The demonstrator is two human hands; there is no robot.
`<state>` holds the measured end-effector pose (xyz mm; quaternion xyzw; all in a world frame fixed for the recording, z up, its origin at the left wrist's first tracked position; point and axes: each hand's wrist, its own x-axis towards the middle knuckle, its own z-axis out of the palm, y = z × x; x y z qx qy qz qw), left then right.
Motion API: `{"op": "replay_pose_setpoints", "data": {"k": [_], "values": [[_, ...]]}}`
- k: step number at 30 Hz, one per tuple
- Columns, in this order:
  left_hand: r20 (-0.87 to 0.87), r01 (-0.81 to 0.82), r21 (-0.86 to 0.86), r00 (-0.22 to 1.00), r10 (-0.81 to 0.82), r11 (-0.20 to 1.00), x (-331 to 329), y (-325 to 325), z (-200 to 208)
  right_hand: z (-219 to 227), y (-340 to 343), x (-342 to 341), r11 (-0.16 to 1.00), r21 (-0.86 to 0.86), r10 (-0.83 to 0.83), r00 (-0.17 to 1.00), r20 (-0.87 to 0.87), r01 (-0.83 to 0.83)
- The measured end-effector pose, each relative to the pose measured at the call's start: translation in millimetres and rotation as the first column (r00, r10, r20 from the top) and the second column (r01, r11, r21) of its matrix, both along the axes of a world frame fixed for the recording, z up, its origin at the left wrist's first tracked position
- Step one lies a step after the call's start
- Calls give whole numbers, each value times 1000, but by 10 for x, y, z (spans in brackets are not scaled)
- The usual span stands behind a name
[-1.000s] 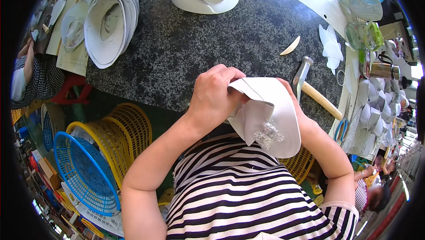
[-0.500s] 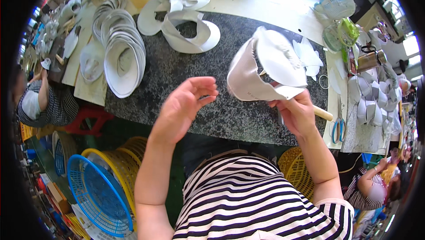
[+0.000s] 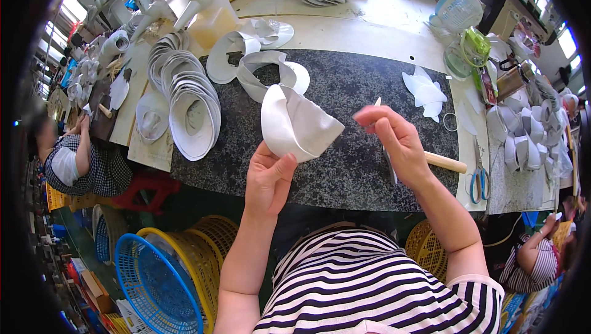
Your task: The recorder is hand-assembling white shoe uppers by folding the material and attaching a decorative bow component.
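Observation:
My left hand point(image 3: 269, 177) pinches a white, curved shoe upper point(image 3: 303, 128) by its lower edge, raised above the dark speckled work board point(image 3: 345, 186). To its right, my right hand point(image 3: 394, 140) is in the air, its fingers slightly blurred and bent leftward with the thumb apart; nothing shows in them. Beyond the held upper lie further white uppers point(image 3: 251, 75). The hammer-like tool's wooden handle point(image 3: 446, 162) is beside my right wrist, its other end partly hidden. A pale pointed tip point(image 3: 378, 101) shows just above my right fingers; what it belongs to is hidden.
Nested white uppers point(image 3: 194, 112) are stacked at left. White cut pieces point(image 3: 425, 92) and blue-handled scissors point(image 3: 479, 183) lie at right, near many white parts point(image 3: 520, 137). Blue and yellow baskets point(image 3: 159, 285) stand below the table. Another person point(image 3: 80, 155) sits at far left.
The shoe upper has passed from my right hand to my left hand and moved leftward. My right hand has let go of it. The view has shifted slightly.

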<state>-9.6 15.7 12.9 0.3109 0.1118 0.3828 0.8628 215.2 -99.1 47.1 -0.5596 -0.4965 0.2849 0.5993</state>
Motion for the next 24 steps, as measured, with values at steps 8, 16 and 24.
{"op": "replay_pose_setpoints", "data": {"k": [8,16,24], "values": [[-102,100,42,990,-95,994,131,-104,-32,249,91,-76,944,-81,241,835,-494,-321],[-74,163,-44,983,-166,986,72,-159,-353,163,111,-153,952,7,242,736,-632,-306],[-139,162,21,978,-158,987,134,-171,-206,-99,48,-100,933,-41,252,732,-633,-357]]}}
